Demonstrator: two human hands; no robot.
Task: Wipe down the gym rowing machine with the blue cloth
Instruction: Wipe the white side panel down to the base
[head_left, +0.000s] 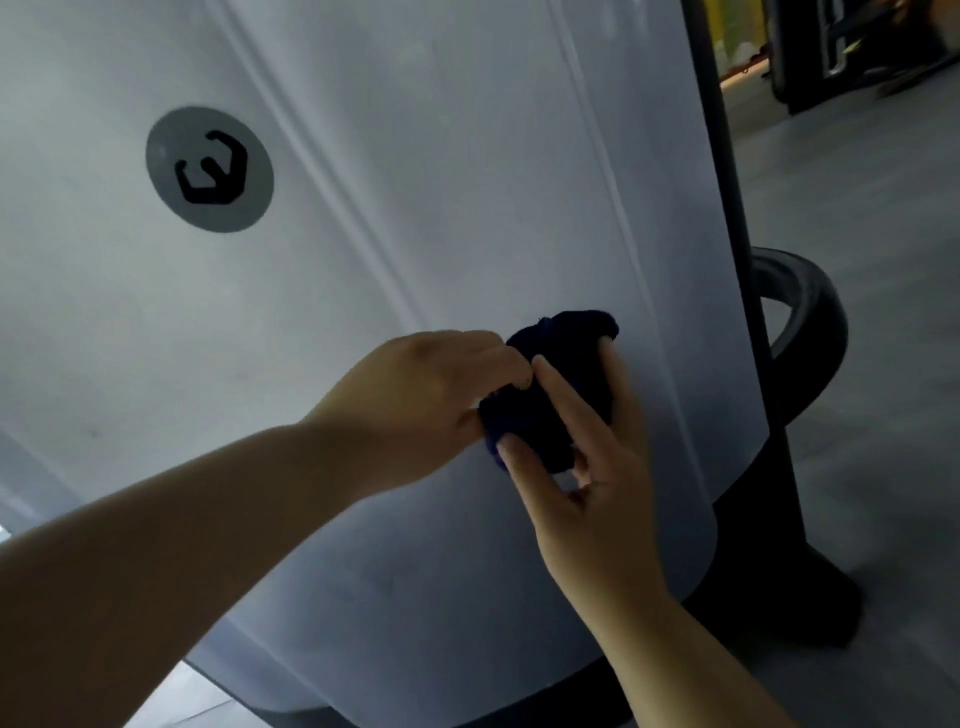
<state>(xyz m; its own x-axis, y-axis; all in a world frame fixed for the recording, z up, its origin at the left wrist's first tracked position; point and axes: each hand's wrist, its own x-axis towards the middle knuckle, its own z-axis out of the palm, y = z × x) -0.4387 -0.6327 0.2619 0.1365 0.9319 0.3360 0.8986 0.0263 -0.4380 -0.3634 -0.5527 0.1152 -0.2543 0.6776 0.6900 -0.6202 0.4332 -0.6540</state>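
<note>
- Centre frame: the left hand (431, 395) pinches the bunched dark blue cloth (566, 338).
- The right hand (587, 478) grips it too, against the rowing machine's pale grey plastic housing (415, 156).

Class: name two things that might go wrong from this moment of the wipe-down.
The blue cloth is bunched small between left hand and right hand, so passes may leave much of the grey housing unwiped. The moulded ridges could trap dirt that the wad skims over.
</note>
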